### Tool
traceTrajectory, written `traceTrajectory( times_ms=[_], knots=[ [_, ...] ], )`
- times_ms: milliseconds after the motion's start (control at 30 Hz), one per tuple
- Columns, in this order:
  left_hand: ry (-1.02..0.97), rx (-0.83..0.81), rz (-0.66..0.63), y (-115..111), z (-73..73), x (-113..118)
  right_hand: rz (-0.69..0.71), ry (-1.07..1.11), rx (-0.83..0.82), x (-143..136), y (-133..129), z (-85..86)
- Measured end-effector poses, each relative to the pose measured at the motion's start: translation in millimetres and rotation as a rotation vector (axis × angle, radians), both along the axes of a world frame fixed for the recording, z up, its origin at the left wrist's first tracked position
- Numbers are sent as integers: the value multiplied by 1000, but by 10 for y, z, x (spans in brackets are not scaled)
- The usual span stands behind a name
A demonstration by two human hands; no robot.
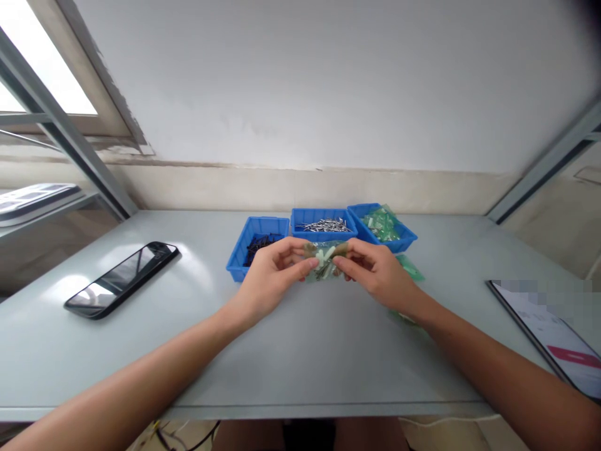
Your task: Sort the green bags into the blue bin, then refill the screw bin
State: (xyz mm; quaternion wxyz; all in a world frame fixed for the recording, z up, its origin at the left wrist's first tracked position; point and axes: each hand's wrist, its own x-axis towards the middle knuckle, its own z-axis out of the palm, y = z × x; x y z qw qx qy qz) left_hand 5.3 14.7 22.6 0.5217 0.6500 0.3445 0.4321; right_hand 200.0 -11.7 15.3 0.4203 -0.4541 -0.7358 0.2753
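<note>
Between my hands is a small clear, greenish plastic bag (323, 262) with white plugs and metal pieces in it. My left hand (277, 269) pinches its left side between thumb and fingers. On the right edge, my right hand (370, 266) grips it the same way. Just behind the bag stands a blue bin (323, 236) of silvery screws or nails. Left of that, a second blue bin (238, 260) holds dark screws, partly covered by my left hand. A third blue bin (398, 244), at the right, contains green plastic bags (382, 222).
More green bags (410, 268) lie on the grey table (300, 369) beside and under my right forearm. A black phone (122, 280) rests at the left, and a tablet or phone with a lit screen (549, 332) at the right. A wall rises behind the bins.
</note>
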Motion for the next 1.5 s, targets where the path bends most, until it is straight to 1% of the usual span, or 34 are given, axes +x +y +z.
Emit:
traceTrajectory(
  times_ms=[167,333,400,567,767,967,1033,1133,1200,1267,1400,1500],
  knots=[
    [-39,13,47,14,-3,-2,-1,1,6,-10,-17,4],
    [-38,5,85,27,-1,-15,6,17,37,-11,-24,3],
    [-23,-16,67,25,0,-15,7,24,44,-11,-20,1],
    [5,-63,-34,18,18,-19,-12,80,75,-2,-16,-1],
    [65,-24,-55,16,43,-29,-19,81,60,6,-12,2],
    [29,-23,-71,-4,33,-21,-21,73,53,-6,-3,-22],
    [3,-41,-76,-6,24,-18,-55,83,51,-7,18,-47],
    [-28,-56,-71,-2,8,-15,-178,101,79,-1,51,-76],
    [-37,-50,-66,1,-2,-13,-227,82,104,2,56,-77],
    [-39,-44,-70,3,-9,-11,-213,45,121,-2,45,-66],
    [-39,-32,-96,-3,-7,-7,-111,-47,133,-30,20,-60],
    [14,4,-139,-20,5,-11,-37,-78,119,-45,27,-84]
  ],
)
